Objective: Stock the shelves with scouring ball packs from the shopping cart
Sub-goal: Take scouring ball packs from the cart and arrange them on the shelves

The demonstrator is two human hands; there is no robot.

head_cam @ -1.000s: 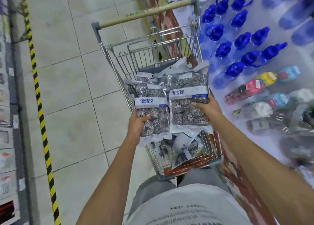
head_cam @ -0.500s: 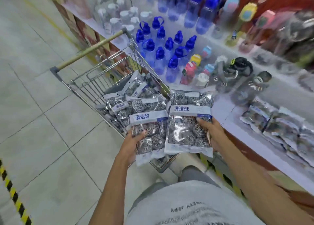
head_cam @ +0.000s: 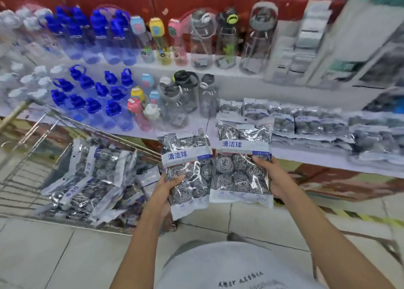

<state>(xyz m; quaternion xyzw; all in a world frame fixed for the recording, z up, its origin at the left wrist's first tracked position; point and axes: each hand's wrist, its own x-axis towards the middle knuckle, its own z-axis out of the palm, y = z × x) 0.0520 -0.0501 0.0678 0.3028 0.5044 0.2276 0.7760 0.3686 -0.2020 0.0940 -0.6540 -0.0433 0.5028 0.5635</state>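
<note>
Two flat, clear-plastic scouring ball packs are held up side by side in front of the lower white shelf (head_cam: pixel 306 157), each crossed by a pale paper band printed with three blue characters and stuffed with coiled, silvery steel-wool balls that glint through the crinkled film. The left hand (head_cam: pixel 162 189) grasps the left scouring ball pack (head_cam: pixel 185 170) from its lower left edge, thumb curled over the front; the right hand (head_cam: pixel 276 177) grasps the right scouring ball pack (head_cam: pixel 242 164) along its right edge, thumb pressed on the film. About six balls show in the right pack below and above its band — the left one is too crumpled for a sure count. The two packs touch along their inner edges, and the right one's top overlaps the shelf's front. To the left of the shelf stands a silver wire shopping cart (head_cam: pixel 28 157), heaped with more of the same packs (head_cam: pixel 87 179), too jumbled to count. On the shelf, right of the held pair, a blurred row of identical packs (head_cam: pixel 317 127) lies flat in overlapping layers. Further left on that shelf stand clear plastic bottles with bright blue caps (head_cam: pixel 96 96) — well over a dozen — beside a few pink, yellow and dark-lidded bottles (head_cam: pixel 175 96).
</note>
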